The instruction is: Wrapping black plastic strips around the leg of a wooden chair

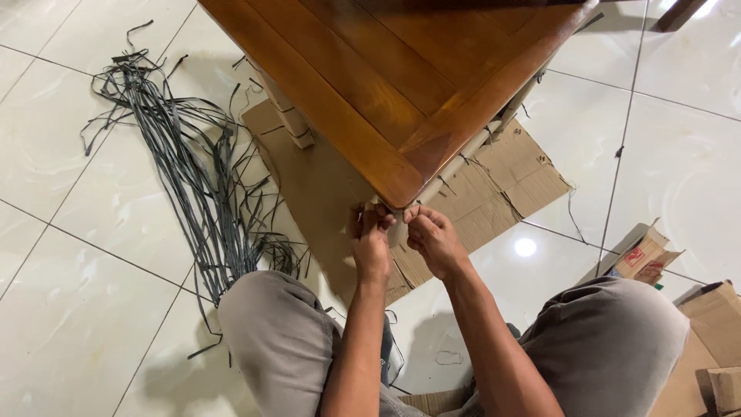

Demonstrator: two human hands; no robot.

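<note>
Left hand (371,239) and right hand (434,241) pinching wrapping at wooden table (386,85) corner

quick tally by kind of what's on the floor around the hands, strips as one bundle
wooden table: 1
flat cardboard sheet under the table: 1
bundle of grey strips: 1
cardboard boxes, small one and larger one at right: 2
hands at the table corner, left hand and right hand: 2
Total: 7
</note>
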